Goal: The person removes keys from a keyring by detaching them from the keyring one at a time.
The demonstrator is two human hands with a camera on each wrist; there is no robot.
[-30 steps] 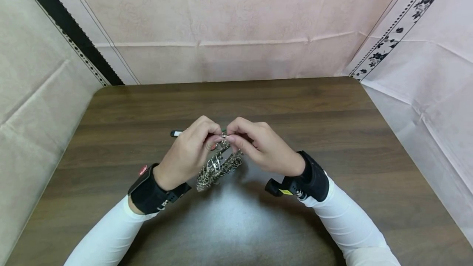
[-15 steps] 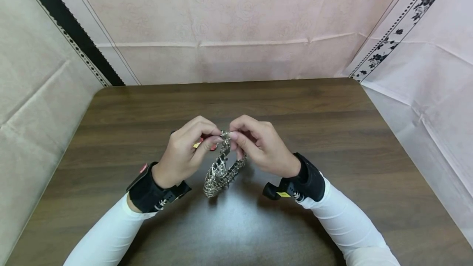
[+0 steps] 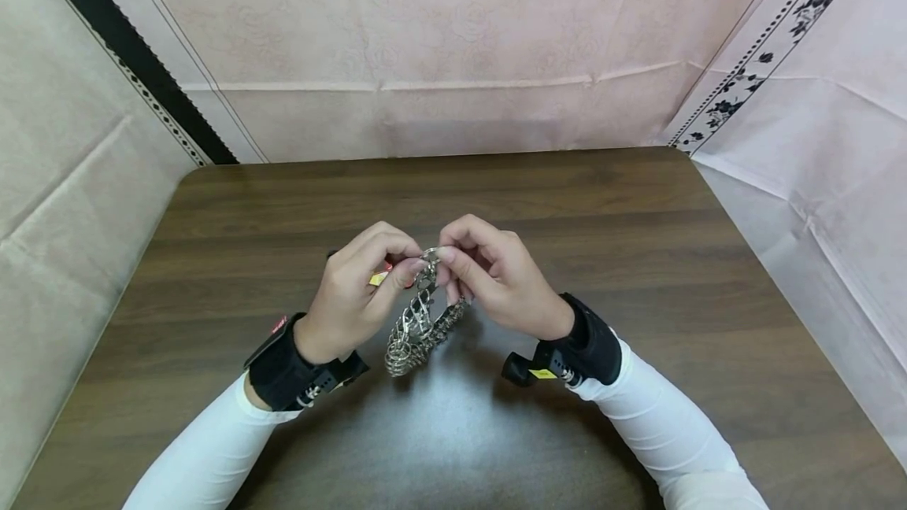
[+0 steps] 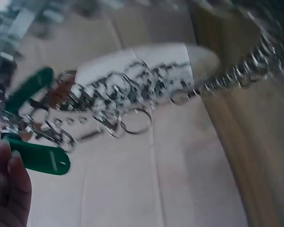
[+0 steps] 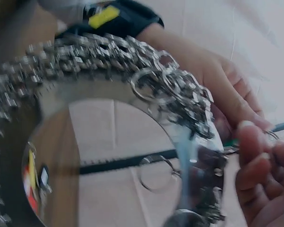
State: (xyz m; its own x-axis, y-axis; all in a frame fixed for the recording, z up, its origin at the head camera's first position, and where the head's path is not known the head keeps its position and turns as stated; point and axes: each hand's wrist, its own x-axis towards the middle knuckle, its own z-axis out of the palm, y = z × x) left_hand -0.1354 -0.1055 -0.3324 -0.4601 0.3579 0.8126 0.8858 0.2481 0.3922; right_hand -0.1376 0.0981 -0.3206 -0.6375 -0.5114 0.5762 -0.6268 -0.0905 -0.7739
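Observation:
Over the middle of the table, a thick loop of linked silver key rings (image 3: 414, 341) hangs below both hands. My left hand (image 3: 343, 297) and right hand (image 3: 506, 282) pinch a small key ring (image 3: 430, 256) at its top, fingertips almost touching. Part of a yellow and red tag (image 3: 379, 277) shows by the left thumb. The left wrist view has a green key tag (image 4: 42, 157) beside fingertips at the left edge, with blurred rings around. In the right wrist view the rings (image 5: 109, 56) arch across, and fingers (image 5: 265, 175) work at the right.
The loop stands above a dark wooden table (image 3: 453, 431). Pale patterned cloth (image 3: 439, 30) lines its back and sides. Black wristbands (image 3: 305, 372) sit on both wrists.
Both hands stay together, with the fingertips slightly farther apart. The right hand has risen a little. A black-and-white tag left of the left hand has gone from sight, and the yellow and red tag appears.

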